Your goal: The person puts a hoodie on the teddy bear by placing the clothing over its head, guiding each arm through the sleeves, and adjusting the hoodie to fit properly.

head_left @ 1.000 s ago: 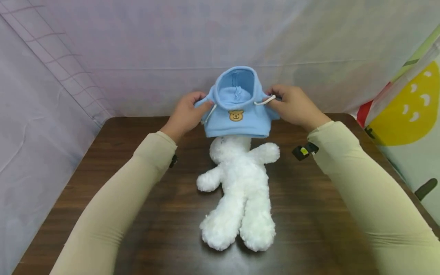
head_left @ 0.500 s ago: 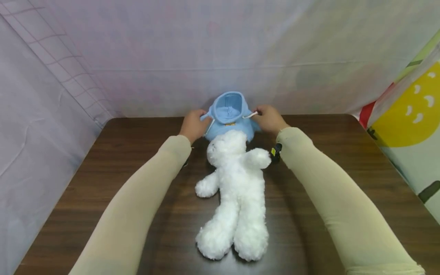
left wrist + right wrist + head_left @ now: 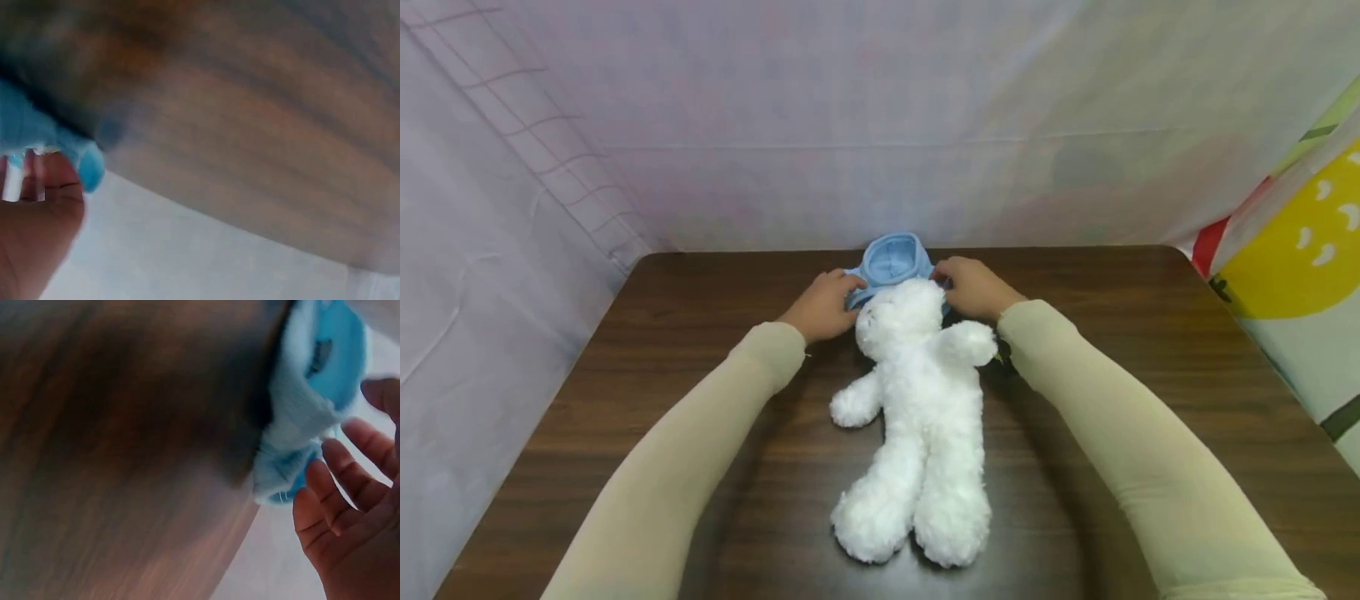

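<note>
A white plush toy (image 3: 931, 392) lies on its back on the table, legs toward me. Behind its head sits a small light-blue hoodie (image 3: 892, 260), hood opening facing up; the head hides its lower front. My left hand (image 3: 825, 307) is at the hoodie's left sleeve, thumb and fingers apart beside the cloth. On the other side, my right hand (image 3: 976, 287) is by the right sleeve. In the right wrist view its fingers (image 3: 340, 472) are loosely bent and spread next to the blue cloth, without gripping it. The left wrist view shows the left sleeve (image 3: 90, 165) beside the fingers.
The dark wooden table (image 3: 700, 400) ends just behind the hoodie. A pale curtain (image 3: 820, 125) hangs along its back edge, and a printed cloth with a yellow shape (image 3: 1300, 242) hangs at the right.
Both hands lowered the hoodie from above the toy's head to the table behind it. The fingers have loosened from the sleeves. The toy stays in nearly the same place.
</note>
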The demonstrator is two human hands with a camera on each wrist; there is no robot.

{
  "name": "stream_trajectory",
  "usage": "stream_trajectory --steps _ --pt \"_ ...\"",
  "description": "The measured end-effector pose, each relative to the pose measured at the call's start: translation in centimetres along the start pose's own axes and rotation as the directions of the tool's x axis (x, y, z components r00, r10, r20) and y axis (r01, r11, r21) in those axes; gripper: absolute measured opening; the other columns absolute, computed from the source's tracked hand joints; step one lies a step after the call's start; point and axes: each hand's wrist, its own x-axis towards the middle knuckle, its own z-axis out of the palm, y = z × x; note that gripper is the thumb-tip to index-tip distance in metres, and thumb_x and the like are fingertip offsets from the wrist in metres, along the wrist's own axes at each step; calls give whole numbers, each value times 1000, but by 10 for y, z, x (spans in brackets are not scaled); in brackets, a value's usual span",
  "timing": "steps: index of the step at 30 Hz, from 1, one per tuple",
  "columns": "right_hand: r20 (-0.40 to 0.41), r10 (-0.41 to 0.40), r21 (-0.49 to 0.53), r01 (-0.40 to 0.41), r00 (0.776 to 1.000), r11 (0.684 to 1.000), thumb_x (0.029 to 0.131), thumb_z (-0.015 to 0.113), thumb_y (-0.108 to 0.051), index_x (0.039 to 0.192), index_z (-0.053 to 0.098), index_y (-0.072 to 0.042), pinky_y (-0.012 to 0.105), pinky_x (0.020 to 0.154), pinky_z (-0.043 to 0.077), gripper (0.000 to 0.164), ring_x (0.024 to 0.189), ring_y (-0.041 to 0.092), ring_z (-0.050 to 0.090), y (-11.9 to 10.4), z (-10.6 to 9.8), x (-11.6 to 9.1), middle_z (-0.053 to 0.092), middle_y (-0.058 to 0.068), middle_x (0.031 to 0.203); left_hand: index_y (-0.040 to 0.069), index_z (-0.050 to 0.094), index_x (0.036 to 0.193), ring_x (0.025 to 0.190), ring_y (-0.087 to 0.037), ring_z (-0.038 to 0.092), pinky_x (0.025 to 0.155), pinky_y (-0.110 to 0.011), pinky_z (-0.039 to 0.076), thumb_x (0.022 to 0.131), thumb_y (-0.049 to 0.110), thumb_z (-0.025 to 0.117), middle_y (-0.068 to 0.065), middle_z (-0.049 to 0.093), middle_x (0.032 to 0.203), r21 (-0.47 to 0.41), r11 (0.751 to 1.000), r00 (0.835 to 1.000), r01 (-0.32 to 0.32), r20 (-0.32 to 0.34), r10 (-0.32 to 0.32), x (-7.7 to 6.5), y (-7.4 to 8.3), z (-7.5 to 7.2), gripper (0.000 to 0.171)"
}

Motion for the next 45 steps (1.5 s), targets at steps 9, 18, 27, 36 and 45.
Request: stream_trajectory --steps 9,18,27,36,45 --pt "87 -35 -5 36 996 999 86 55 5 99 67 -4 46 83 49 20 96 28 62 -4 9 -8 69 12 100 4 68 118 100 -30 59 89 -42 48 100 15 58 -12 63 106 182 983 1000 -13 -10 15 -14 5 22 23" --pt "94 17 147 -31 995 989 101 45 -7 114 65 -9 41 75 47 24 80 23 57 -32 -24 -10 65 8 95 2 66 103 91 -27 57 83 -41 48 93 5 57 -11 61 97 95 993 996 -75 -36 78 -25 7 23 14" --pt "259 50 321 -135 965 938 106 37 -42 128 55 -8 42 66 45 45 69 27 51 -42 -49 -18 54 12 86 3 65 111 97 -26 59 90 -41 47 94 4 56 -12 67 105 -121 993 999 10 49 -4 -26 10 17 19" --pt "411 17 149 -86 911 985 88 69 -55 151 37 -9 48 102 41 84 125 26 49 -50 -63 -25 45 12 145 4 44 147 124 -24 47 102 -42 41 90 15 65 -11 50 142 -438 881 941 177 338 -21 -28 9 1 61" --pt "325 -5 108 -32 946 994 92 69 -44 152 36 -4 49 103 41 79 127 26 50 -49 -59 -34 46 13 147 6 46 143 117 -22 52 96 -40 46 86 21 77 -7 54 133 -549 805 928 226 373 -7 -27 13 0 66"
